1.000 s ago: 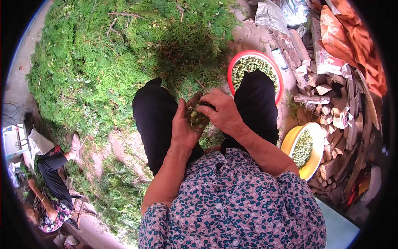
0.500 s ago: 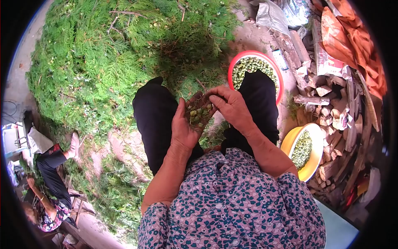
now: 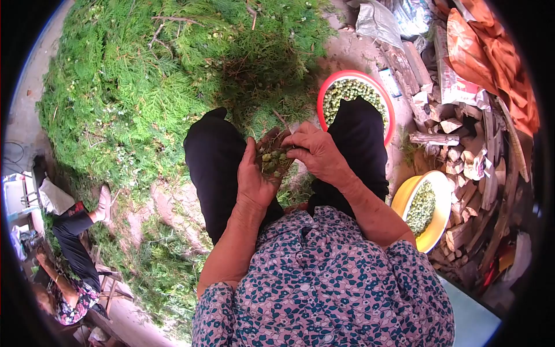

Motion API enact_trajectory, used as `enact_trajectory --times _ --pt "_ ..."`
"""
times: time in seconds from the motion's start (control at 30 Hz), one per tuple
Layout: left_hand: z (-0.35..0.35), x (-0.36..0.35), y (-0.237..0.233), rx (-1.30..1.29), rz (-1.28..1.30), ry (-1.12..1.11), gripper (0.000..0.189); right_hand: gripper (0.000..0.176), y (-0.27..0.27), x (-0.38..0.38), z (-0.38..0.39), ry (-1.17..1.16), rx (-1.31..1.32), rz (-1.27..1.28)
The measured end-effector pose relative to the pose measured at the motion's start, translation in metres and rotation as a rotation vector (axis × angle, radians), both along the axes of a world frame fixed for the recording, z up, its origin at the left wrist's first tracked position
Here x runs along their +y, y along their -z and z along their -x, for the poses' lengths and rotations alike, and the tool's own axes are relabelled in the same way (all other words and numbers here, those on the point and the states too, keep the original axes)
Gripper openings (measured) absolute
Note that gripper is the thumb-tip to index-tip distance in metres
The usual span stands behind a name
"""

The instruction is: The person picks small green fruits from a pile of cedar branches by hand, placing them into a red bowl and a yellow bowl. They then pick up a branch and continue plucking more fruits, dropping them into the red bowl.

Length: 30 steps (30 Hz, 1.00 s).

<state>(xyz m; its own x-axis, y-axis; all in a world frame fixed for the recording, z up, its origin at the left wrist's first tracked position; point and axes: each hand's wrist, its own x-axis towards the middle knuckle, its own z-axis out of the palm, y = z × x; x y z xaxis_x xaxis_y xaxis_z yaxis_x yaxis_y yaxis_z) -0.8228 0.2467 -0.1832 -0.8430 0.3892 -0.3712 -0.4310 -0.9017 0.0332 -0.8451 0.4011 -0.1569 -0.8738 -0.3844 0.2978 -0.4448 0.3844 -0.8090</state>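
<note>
My left hand is cupped, palm up, between my knees and holds a small heap of green berries and twigs. Over that heap, my right hand has its thumb and forefinger drawn together at the berries' right edge. What lies between those fingertips is too small to make out. Beyond my right knee is a red-rimmed basin of green berries. A yellow basin, also holding green berries, stands beside my right forearm.
A large pile of green branches covers the ground ahead and left. Stacked firewood and an orange cloth are on the right. Another person sits at the lower left, near a small wooden stool.
My right hand has shifted slightly left, its fingers now closer over the berries in my left palm. The other person's hand has moved a little.
</note>
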Motion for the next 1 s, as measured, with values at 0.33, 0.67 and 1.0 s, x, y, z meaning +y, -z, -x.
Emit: enact_trajectory --times 0.33,0.67,1.0 --pt "-0.005 0.003 -0.007 0.027 0.367 0.158 0.029 0.016 -0.013 0.002 0.004 0.211 -1.010 0.777" --pt "-0.004 0.001 0.008 0.030 0.371 0.208 0.033 0.018 0.001 0.002 0.005 0.132 -1.166 1.038" --pt "-0.001 0.005 -0.011 -0.095 0.179 0.049 0.058 0.012 -0.021 -0.006 -0.001 0.027 -0.630 0.288"
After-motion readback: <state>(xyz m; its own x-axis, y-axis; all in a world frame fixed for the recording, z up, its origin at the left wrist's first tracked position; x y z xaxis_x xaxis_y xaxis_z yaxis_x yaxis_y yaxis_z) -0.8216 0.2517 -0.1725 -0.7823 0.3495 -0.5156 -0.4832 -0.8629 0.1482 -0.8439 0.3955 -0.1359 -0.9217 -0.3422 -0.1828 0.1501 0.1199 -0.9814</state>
